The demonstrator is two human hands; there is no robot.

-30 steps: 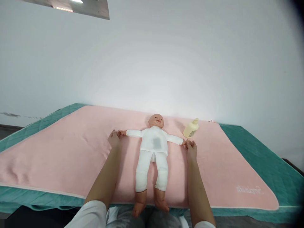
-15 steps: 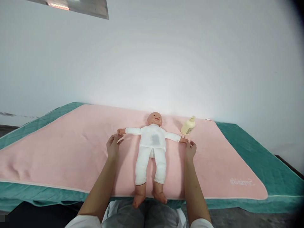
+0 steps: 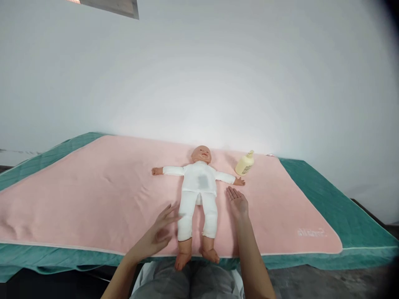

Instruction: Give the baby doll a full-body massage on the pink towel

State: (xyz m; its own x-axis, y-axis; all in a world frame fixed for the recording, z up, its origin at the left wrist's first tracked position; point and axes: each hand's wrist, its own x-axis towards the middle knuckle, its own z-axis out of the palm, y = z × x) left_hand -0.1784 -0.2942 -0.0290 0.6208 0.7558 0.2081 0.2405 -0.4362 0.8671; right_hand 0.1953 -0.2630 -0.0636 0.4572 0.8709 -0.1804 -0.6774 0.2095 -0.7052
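Note:
A baby doll (image 3: 199, 178) in a white cloth body lies on its back, arms spread wide, feet at the near edge of a pink mat (image 3: 124, 199). My left hand (image 3: 158, 232) is open beside the doll's leg on the left, its fingers slightly blurred; whether they touch the leg I cannot tell. Palm up and fingers stretched out, my right hand (image 3: 237, 201) is just below the doll's hand on the right, holding nothing. A pale yellow pump bottle (image 3: 245, 163) stands tilted in view beyond that doll hand.
Under the mat is a green quilted bed cover (image 3: 330, 195), showing along the sides and front. A white wall (image 3: 199, 74) rises behind the bed. My lap (image 3: 190, 282) is against the near edge.
My left hand has come away from the doll's left-side hand, down toward its leg. My right hand has left the other doll hand, moved slightly nearer and turned palm up, opening.

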